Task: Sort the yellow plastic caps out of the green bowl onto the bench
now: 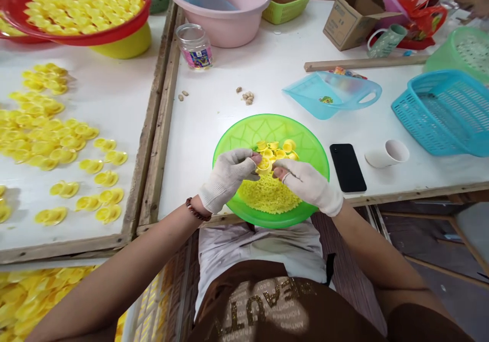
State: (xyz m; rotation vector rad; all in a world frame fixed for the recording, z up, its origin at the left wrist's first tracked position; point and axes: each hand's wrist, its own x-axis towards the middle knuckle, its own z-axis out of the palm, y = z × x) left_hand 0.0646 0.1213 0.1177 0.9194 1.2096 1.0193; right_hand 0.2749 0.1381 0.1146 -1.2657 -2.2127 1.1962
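Note:
My left hand [227,176] and my right hand [305,184] wear white fabric gloves with bare fingertips. They meet over a green plastic bowl [271,125], and both pinch a small yellow plastic cap [263,165] between them. Below my hands, a heap of tiny yellow pieces [268,194] fills the bowl's near half. A loose cluster of yellow cups [277,151] lies at its far side. My left wrist wears a brown bead bracelet [196,208].
A wood-framed board of yellow pieces [69,148] lies left, below a red tray [76,11]. On the white table [237,92] are a black phone [347,168], white cup [386,153], blue basket [443,113], blue scoop [328,92], pink basin [217,6], and jar [194,47].

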